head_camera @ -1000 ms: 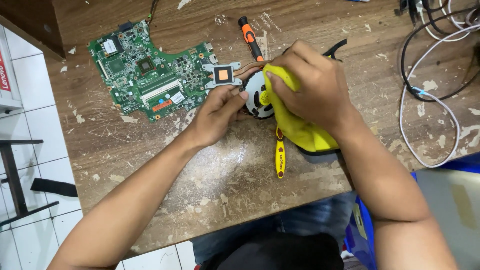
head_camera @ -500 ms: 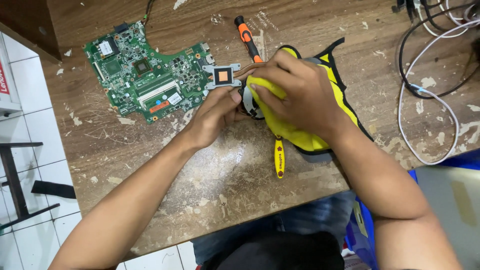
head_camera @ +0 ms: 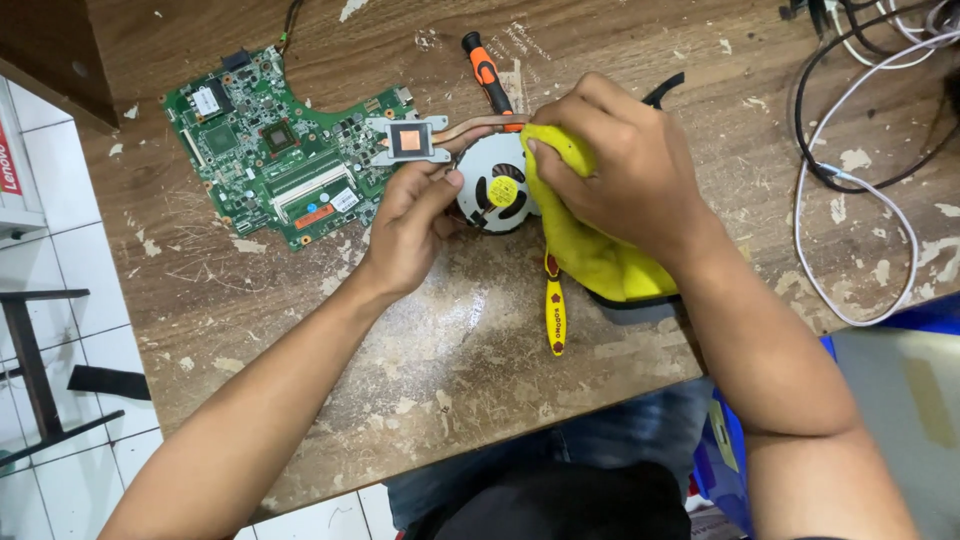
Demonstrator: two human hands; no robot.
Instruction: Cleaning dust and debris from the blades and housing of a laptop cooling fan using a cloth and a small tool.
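A round laptop cooling fan (head_camera: 497,192) with a copper heat pipe and a square heatsink plate (head_camera: 409,140) lies on the worn wooden table (head_camera: 430,340). My left hand (head_camera: 410,225) grips the fan's left edge. My right hand (head_camera: 620,165) presses a yellow cloth (head_camera: 600,255) against the fan's right side, covering part of it. The cloth trails down toward the table's front edge under my right wrist.
A green motherboard (head_camera: 275,155) lies at the left of the fan. An orange-handled screwdriver (head_camera: 487,72) sits behind it and a yellow-handled one (head_camera: 554,310) in front. White and black cables (head_camera: 860,170) loop at the right. Tiled floor shows at the left.
My right hand and the yellow cloth have shifted slightly over the fan, uncovering more of the fan's face. My left hand keeps its hold on the fan's edge.
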